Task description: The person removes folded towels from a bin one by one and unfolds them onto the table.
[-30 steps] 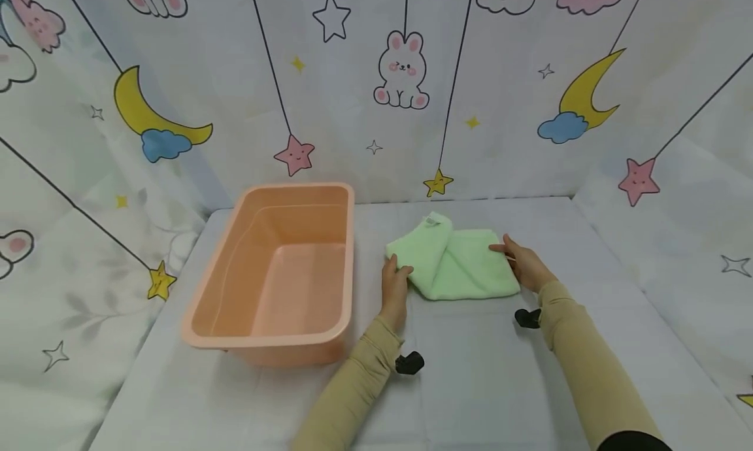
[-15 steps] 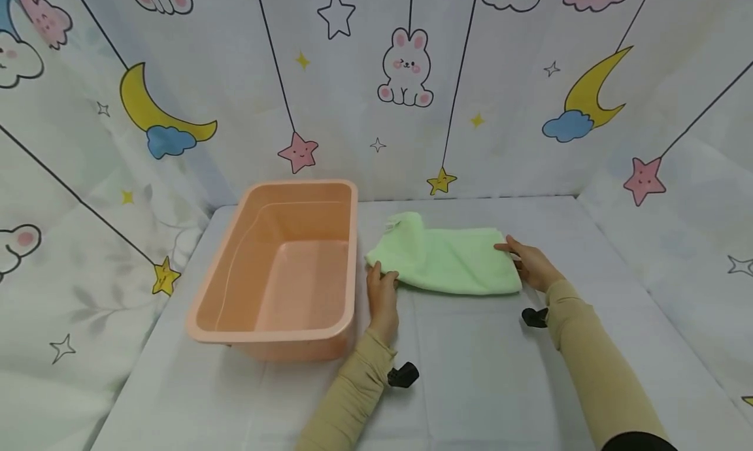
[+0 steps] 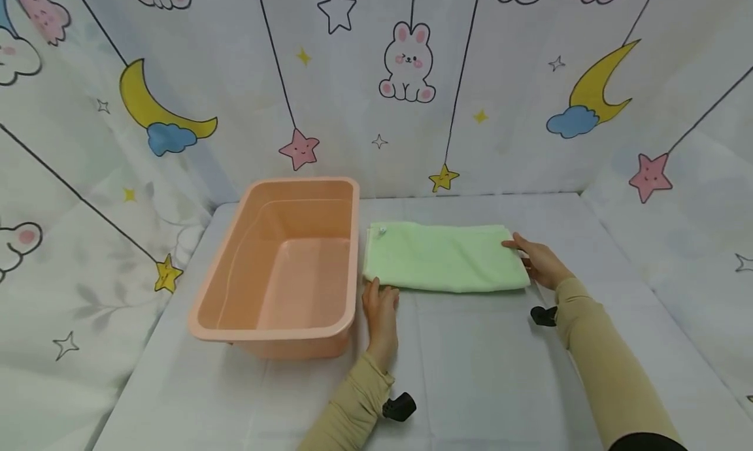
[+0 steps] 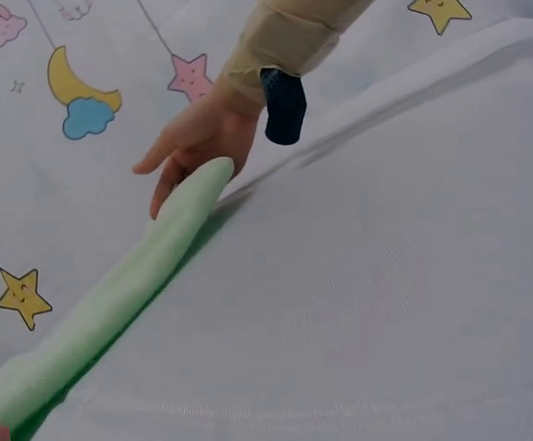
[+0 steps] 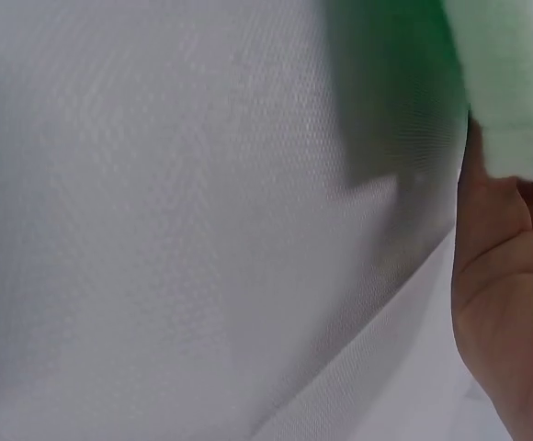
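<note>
Green cloth [image 3: 447, 258] right of basin [image 3: 276, 334], probably straightening step; left hand [image 3: 381, 315] fingers pinch basin-side corner, right hand [image 3: 542, 264] fingers the opposite end (next likely wants even tension).

My arms [image 3: 614, 359], in tan sleeves [image 3: 355, 399], stretch over the table [image 3: 482, 372] toward its far edge — my left hand [image 3: 381, 317] pointing ahead, thumb and fingers pinched; my right hand [image 3: 541, 263], well apart and nearer the right edge, slanting inward — it pinches too, one finger straighter than the rest.
</note>
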Motion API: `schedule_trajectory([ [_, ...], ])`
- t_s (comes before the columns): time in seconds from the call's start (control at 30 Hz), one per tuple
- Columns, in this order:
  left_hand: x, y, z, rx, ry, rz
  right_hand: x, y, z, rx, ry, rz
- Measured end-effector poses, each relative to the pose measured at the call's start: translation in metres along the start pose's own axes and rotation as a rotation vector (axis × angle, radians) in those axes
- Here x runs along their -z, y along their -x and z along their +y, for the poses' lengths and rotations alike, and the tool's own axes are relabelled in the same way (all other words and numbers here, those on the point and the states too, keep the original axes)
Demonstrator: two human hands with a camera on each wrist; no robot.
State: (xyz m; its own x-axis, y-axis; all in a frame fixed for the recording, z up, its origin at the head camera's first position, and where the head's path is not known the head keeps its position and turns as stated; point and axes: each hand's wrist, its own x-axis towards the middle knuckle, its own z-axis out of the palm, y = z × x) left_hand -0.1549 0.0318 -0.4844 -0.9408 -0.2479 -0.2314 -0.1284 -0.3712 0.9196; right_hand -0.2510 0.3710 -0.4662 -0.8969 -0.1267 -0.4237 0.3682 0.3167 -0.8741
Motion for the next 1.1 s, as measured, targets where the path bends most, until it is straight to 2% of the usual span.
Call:
schedule_trajectory([
  [0.1,-0.002,0.005,0.001,-0.089,-0.138,0.034,0.001,0.002,0.001,0.018,-0.010,0.026],
  [0.2,-0.009,0.003,0.006,-0.203,-0.241,0.004,0.005,0.001,0.000,0.035,-0.033,0.062],
  [0.33,-0.022,-0.011,0.013,-0.344,-0.400,-0.054,0.007,-0.001,-0.001,0.052,-0.052,0.091],
  [0.4,-0.028,-0.023,0.015,-0.375,-0.484,-0.065,0.007,-0.002,-0.002,0.066,-0.057,0.093],
  [0.47,-0.034,-0.036,0.016,-0.378,-0.568,-0.076,0.006,-0.003,-0.003,0.082,-0.061,0.090],
  [0.6,-0.042,-0.061,0.016,-0.328,-0.711,-0.091,0.003,-0.002,-0.005,0.100,-0.054,0.087],
  [0.7,-0.046,-0.076,0.015,-0.305,-0.828,-0.063,0.003,-0.002,-0.006,0.107,-0.051,0.096],
  [0.83,-0.047,-0.089,0.010,-0.245,-0.970,-0.011,0.004,-0.004,-0.006,0.115,-0.083,0.105],
  [0.93,-0.048,-0.096,0.008,-0.205,-1.017,0.020,0.004,-0.006,-0.007,0.127,-0.092,0.111],
  [1.1,-0.048,-0.105,0.010,-0.179,-0.984,0.066,0.003,-0.008,-0.010,0.139,-0.119,0.111],
])
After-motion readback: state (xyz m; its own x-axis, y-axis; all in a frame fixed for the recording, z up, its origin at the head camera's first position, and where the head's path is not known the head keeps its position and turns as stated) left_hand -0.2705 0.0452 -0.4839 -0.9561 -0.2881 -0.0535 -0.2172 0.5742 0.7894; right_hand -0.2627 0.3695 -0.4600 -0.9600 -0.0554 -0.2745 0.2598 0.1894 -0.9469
